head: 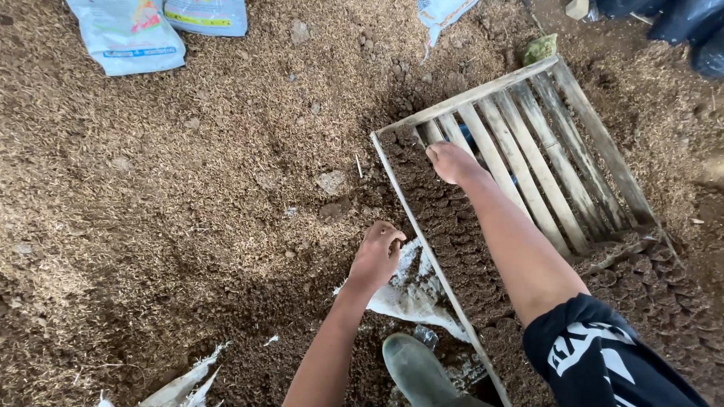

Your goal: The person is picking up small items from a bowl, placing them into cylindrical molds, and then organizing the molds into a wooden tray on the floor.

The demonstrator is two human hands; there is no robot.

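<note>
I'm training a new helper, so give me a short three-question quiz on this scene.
1. True or false: the right hand rests inside the wooden frame.
2. What does the left hand touch? A) white sack B) green boot C) blue bag
3. Fill in: the frame's near side is filled with dark ____.

Key: 1 true. 2 A. 3 soil.
</note>
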